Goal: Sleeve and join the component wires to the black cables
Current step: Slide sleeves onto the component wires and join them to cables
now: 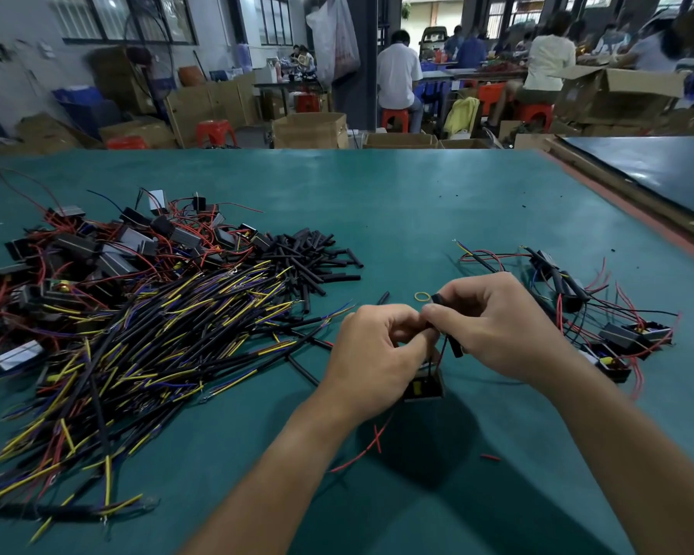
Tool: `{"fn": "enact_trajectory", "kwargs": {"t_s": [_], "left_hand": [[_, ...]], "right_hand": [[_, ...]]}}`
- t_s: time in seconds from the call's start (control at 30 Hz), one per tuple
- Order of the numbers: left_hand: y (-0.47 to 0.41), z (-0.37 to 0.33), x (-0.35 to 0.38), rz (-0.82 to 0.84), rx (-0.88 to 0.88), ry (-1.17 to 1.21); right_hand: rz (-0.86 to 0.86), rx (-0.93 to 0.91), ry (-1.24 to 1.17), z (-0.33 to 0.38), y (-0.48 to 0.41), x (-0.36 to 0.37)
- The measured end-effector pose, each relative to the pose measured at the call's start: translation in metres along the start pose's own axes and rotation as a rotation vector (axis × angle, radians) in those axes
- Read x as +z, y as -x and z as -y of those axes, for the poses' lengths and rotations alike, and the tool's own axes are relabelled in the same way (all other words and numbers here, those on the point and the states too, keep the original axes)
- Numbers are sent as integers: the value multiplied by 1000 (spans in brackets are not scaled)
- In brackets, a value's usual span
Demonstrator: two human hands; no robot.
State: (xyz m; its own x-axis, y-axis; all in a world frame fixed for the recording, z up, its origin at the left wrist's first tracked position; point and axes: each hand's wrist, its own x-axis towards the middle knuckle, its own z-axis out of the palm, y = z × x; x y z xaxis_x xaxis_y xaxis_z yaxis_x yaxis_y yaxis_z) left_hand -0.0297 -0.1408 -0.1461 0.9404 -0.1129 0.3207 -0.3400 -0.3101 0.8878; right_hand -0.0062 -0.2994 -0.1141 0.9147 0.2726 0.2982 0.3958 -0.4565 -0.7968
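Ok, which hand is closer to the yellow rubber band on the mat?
Right. The right hand has its fingertips just right of the yellow rubber band; the left hand sits lower in view, closer to the person.

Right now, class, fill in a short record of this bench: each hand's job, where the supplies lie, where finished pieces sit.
Left hand: pinches the component wires, component hanging below
Right hand: pinches a black sleeve by those wires
Black cables: heaped at left
Loose sleeves: piled behind the cables
Spare components: far-left heap
Joined pieces: right of the hands
Rubber band: on the table beyond the hands
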Motion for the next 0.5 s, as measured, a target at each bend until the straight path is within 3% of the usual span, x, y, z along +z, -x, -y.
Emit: {"fn": "enact_trajectory", "kwargs": {"t_s": [0.2, 0.33, 0.5], "left_hand": [[0, 1, 0, -6, 91, -123], [-1, 2, -2, 29, 58, -84], [-1, -1, -4, 112, -96, 70]], "right_hand": [[18, 52, -48, -2, -2, 0], [20, 68, -123, -3, -4, 0], [-229, -13, -315, -3, -6, -2]]}}
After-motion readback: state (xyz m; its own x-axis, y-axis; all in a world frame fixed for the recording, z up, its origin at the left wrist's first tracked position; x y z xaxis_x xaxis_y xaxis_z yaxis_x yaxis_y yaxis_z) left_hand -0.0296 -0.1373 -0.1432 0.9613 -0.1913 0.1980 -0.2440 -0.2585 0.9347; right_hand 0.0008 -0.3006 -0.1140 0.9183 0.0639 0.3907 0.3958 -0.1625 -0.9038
